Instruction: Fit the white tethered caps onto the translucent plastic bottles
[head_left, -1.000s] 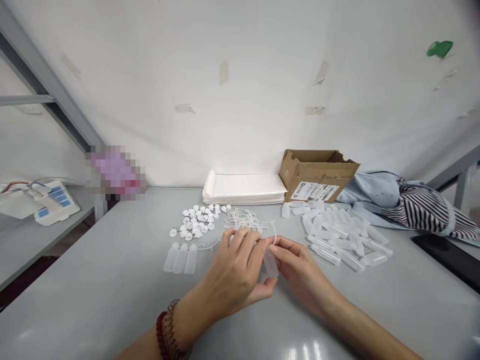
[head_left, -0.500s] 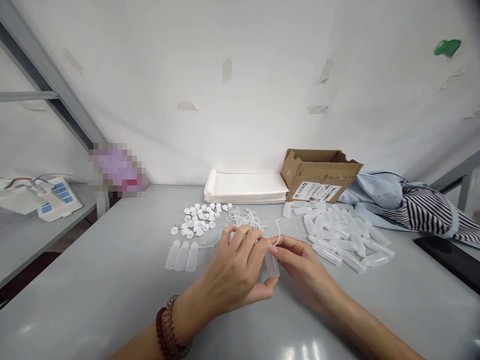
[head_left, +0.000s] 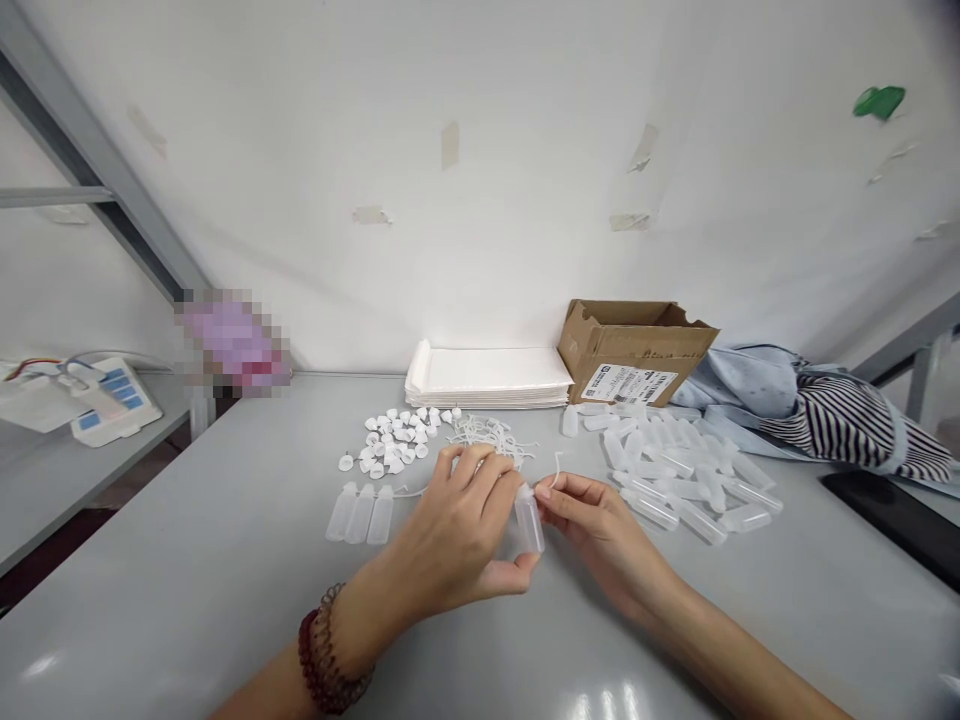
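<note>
My left hand (head_left: 469, 525) is closed around a small translucent plastic bottle (head_left: 529, 522), its neck tilted up and its base near my thumb. At the neck, my right hand (head_left: 596, 525) pinches a thin white curved tube (head_left: 557, 468), whose free end sticks up above the fingers. Exactly how the tube meets the bottle neck is hidden by the fingertips. Left of my left hand, 3 similar bottles (head_left: 360, 514) lie side by side. Beyond it are a heap of thin white tubes (head_left: 491, 434) and a group of white caps (head_left: 394, 440).
Many loose clear bottles (head_left: 694, 475) lie on the grey table (head_left: 247, 620) at right. Behind stand a stack of white padded envelopes (head_left: 491, 378) and a cardboard box (head_left: 637, 350). Far right are bundled cloth (head_left: 840, 415) and a black phone-like object (head_left: 892, 520).
Both hands stay together at the bottle. The bottle has shifted slightly left with my left hand, and its neck shows more now. The right hand still pinches the tube.
</note>
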